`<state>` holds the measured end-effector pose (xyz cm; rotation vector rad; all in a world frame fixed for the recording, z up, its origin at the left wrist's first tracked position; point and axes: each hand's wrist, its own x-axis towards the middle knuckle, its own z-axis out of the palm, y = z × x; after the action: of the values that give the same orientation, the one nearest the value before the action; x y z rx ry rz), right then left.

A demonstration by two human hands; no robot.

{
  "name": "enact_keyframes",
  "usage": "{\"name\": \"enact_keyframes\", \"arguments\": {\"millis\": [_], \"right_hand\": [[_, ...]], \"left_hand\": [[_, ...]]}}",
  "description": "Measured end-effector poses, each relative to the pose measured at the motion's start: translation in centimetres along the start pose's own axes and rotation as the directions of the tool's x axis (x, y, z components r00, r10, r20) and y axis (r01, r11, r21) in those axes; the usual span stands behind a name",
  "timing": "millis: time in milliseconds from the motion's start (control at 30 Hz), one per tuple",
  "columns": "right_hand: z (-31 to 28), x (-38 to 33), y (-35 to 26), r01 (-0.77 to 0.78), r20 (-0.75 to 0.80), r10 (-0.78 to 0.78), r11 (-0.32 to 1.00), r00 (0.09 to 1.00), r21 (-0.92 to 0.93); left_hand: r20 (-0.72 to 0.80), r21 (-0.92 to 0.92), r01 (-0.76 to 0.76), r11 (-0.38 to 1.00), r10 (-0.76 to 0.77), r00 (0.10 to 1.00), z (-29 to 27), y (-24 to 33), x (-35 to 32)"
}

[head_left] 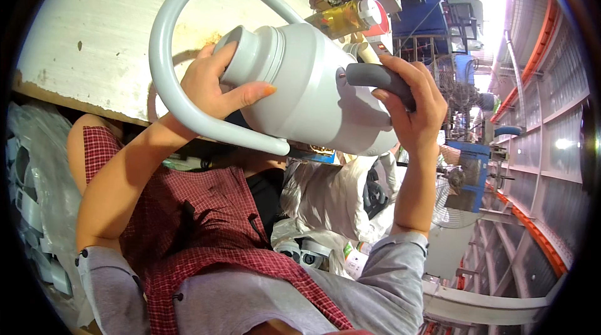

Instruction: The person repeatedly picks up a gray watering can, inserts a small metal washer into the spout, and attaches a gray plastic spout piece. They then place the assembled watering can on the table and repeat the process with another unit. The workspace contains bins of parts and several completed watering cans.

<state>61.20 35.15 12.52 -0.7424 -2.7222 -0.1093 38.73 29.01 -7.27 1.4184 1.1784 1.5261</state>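
A large light-grey plastic watering can (313, 91) is held up close to the camera, lying on its side. Its long curved loop handle (164, 53) arcs from the top round to the base on the left. My left hand (216, 87) grips the can's narrow neck, thumb pressed along the body. My right hand (413, 106) is wrapped around a dark grey tool handle (375, 77) pressed against the can's side. Both forearms rise from the lower edge, over a red checked apron.
A worn white tabletop (94, 28) lies behind the can, with a yellow bottle with a red-and-white cap (350, 17) at its edge. White plastic bags (332, 197) sit below. Blue machinery (469, 178), a fan and grey wall panels with orange beams fill the right.
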Motion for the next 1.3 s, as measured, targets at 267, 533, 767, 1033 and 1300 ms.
{"name": "enact_keyframes", "arguments": {"millis": [267,533,767,1033,1300], "right_hand": [[0.4,0.3,-0.2,0.014,0.042,-0.014,1.000,0.999,-0.003],[0.4,0.7,-0.5,0.004,0.058,-0.003,1.000,0.998,-0.020],[0.5,0.6,-0.5,-0.013,0.075,0.014,1.000,0.997,-0.010],[0.4,1.2,-0.6,-0.047,0.109,0.044,0.999,0.993,0.020],[0.7,0.1,0.7,-0.110,0.145,0.119,0.992,0.982,-0.068]], "left_hand": [[0.005,0.010,-0.035,0.999,0.035,0.999,-0.1,-0.2,0.1],[0.042,0.025,0.045,0.999,-0.046,0.998,-0.3,0.7,-0.2],[0.101,0.031,0.031,0.999,-0.034,0.994,-0.6,1.3,0.1],[0.057,0.086,-0.018,0.996,0.013,0.998,-0.4,0.5,-0.5],[-0.097,0.020,0.104,0.994,-0.101,0.990,1.3,0.2,0.1]]}}
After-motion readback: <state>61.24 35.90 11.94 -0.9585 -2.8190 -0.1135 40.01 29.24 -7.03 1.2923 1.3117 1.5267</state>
